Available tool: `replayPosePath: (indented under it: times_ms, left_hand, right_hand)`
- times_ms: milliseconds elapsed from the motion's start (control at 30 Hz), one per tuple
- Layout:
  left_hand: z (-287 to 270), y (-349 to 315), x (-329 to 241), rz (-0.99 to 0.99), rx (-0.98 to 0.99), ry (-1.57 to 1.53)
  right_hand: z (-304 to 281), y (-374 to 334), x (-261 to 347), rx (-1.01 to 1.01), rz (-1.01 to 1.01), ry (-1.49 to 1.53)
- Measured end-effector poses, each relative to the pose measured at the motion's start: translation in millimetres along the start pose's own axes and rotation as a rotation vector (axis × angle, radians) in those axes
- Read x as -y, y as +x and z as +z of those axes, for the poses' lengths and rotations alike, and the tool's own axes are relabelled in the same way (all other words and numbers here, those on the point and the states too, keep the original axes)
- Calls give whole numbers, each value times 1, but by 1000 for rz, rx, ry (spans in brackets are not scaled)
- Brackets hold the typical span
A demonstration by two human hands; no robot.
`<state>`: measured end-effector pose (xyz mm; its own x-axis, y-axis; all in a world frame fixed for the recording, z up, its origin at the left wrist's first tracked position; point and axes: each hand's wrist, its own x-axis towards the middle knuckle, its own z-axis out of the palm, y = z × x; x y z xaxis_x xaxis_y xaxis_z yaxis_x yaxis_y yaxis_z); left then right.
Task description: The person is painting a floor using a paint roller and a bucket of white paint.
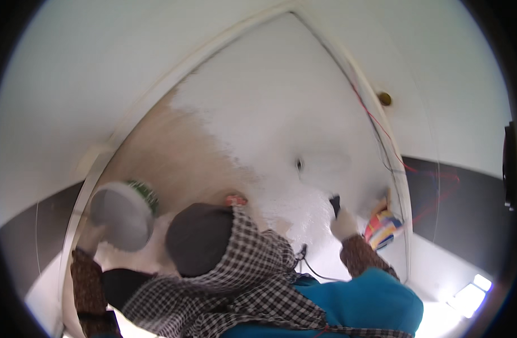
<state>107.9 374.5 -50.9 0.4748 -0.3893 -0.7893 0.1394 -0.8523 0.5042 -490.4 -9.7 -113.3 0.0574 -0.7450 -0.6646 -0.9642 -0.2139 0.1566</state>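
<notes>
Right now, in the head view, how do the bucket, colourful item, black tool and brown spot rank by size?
1. Bucket
2. Colourful item
3. Black tool and brown spot: too alike to rank.

Floor (162, 135): brn, w/ wht coat (253, 96). Bucket (126, 217): lt gry, grn label (144, 193). Hand tool (335, 207): blk. Sleeves (86, 284): mottled brn. Garment (365, 304): blu. Cloth (264, 248): blk/wht check. Knee (199, 239): dk gry. Cord (376, 119): red. RH item (380, 227): red/yel/blu patches. Walls (83, 73): wht, dk gry band (464, 208).

A round pale-grey bucket (122, 217) with a green-patterned side is at left, well apart from a short black tool (335, 205) pointing forward at right.
</notes>
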Motion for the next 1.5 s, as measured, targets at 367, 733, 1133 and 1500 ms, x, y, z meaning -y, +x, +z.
replayPosePath:
  times_ms: [367,733,1133,1500]
  left_hand:
    - [-18,30,49,-125,-277,425]
    - [-15,13,45,-108,-185,7]
    - [-12,26,18,509,-343,84]
    - [-35,34,39,231,67,56]
  right_hand:
    - [-49,179,160,-67,-650,-109]
    - [-97,266,282,-228,-705,-156]
    - [-77,80,74,-297,-170,-264]
    - [14,-167,40,-185,341,-349]
